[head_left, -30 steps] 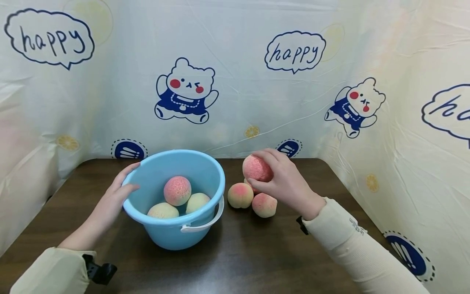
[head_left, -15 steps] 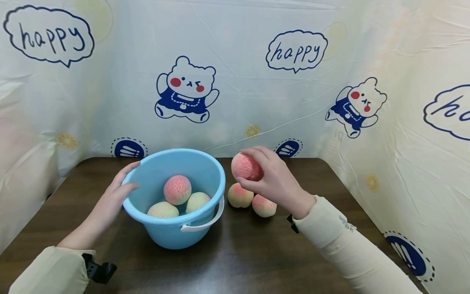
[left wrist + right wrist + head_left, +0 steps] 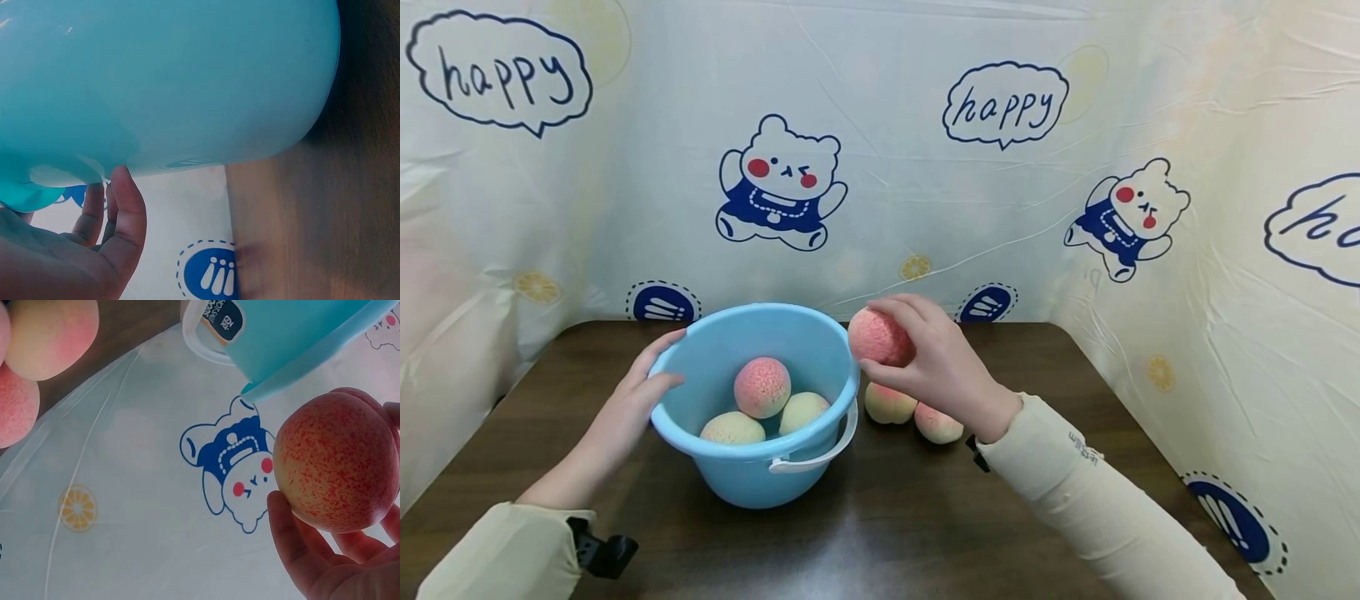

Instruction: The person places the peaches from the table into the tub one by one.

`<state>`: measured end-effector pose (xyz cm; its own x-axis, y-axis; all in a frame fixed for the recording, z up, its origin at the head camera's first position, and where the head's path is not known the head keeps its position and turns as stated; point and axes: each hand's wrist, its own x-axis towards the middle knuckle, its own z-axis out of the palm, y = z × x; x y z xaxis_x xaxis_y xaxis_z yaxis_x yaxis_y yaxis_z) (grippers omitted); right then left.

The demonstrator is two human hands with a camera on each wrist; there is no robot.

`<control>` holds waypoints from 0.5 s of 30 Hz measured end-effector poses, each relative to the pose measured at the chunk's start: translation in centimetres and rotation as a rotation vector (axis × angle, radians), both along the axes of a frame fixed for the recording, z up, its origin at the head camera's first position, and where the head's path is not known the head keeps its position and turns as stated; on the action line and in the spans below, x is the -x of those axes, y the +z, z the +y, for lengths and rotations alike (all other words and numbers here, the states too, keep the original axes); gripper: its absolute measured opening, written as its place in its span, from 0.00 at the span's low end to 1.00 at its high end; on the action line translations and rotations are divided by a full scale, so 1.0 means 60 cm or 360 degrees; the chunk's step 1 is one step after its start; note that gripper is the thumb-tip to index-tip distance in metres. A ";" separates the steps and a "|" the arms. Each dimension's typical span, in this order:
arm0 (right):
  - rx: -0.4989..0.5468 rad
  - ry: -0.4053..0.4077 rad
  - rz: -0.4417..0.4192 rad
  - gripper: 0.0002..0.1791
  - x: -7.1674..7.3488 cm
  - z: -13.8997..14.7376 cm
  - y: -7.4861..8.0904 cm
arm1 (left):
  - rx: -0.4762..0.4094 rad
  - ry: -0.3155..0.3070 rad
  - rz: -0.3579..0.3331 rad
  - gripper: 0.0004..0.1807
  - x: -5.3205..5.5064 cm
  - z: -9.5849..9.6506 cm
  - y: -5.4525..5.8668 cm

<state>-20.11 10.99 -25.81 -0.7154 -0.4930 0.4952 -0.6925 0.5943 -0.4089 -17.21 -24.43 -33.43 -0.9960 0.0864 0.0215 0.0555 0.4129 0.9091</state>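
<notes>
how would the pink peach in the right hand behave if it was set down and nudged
The pink peach would probably roll, being nearly round. It seems fairly firm, as no dent shows where the right hand grips it. Its matte, speckled surface suggests it likely isn't very slippery.

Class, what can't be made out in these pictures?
Head view: right side of the held peach, hidden by the right hand.
Head view: sleeve lettering, too small to read.
Left wrist view: inside of the blue bucket, hidden by its wall.
Right wrist view: lower-left peach, cut by the left edge.
</notes>
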 end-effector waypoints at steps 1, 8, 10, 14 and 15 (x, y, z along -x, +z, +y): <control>0.0004 0.0008 -0.0004 0.31 0.000 -0.002 0.000 | -0.0001 -0.0001 0.0000 0.34 0.000 0.000 0.000; 0.0008 0.0055 0.0024 0.32 0.004 -0.019 -0.002 | -0.0012 0.0000 -0.0002 0.34 0.001 0.000 0.000; 0.0006 0.0067 0.0026 0.32 0.004 -0.024 -0.002 | -0.0016 -0.0001 -0.0003 0.34 0.001 0.000 0.000; -0.0011 0.0092 0.0023 0.32 0.005 -0.035 -0.001 | -0.0015 0.0000 -0.0008 0.34 0.002 0.000 0.000; -0.0014 0.0095 0.0019 0.32 0.005 -0.038 -0.001 | -0.0013 0.0000 -0.0011 0.34 0.002 0.000 0.000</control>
<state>-20.39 8.74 -25.84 -0.6785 -0.5390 0.4991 -0.7318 0.5553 -0.3951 -17.32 -24.45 -33.42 -0.9961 0.0865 0.0156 0.0494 0.4053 0.9129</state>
